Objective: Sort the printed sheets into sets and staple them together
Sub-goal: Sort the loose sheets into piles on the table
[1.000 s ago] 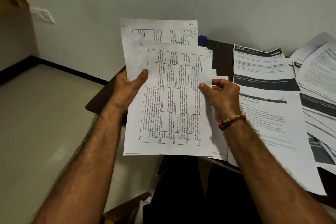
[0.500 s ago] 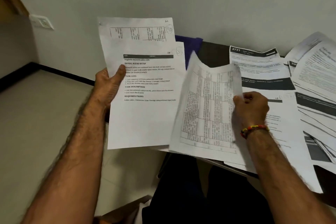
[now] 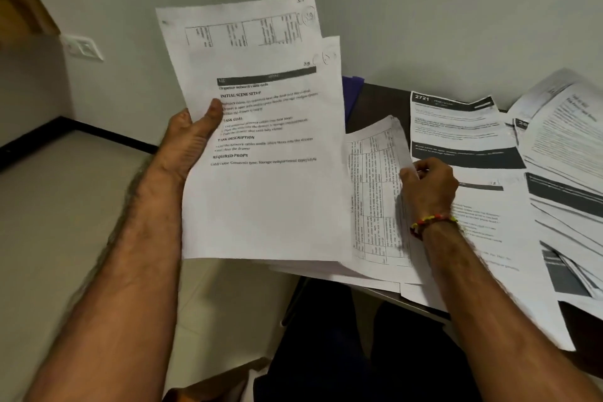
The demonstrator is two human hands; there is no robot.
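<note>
Left hand point(image 3: 189, 137) grips sheets point(image 3: 261, 199); right hand point(image 3: 430, 186) seemingly pinches one point(image 3: 375, 192).

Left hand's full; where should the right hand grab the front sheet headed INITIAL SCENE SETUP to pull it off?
Probably the front sheet's free right edge, coming from the right: the left hand pins its left edge, and the lower half is blank and unobstructed. The right hand first releases the table sheet.

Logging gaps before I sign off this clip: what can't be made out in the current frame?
- Head view: no stapler shows.
- Sheets behind the front sheet in the left hand: count hidden; only one top strip shows.
- Table sheet under the right hand: cell text blurred.
- Right-hand piles: cut off by the frame edge.
</note>
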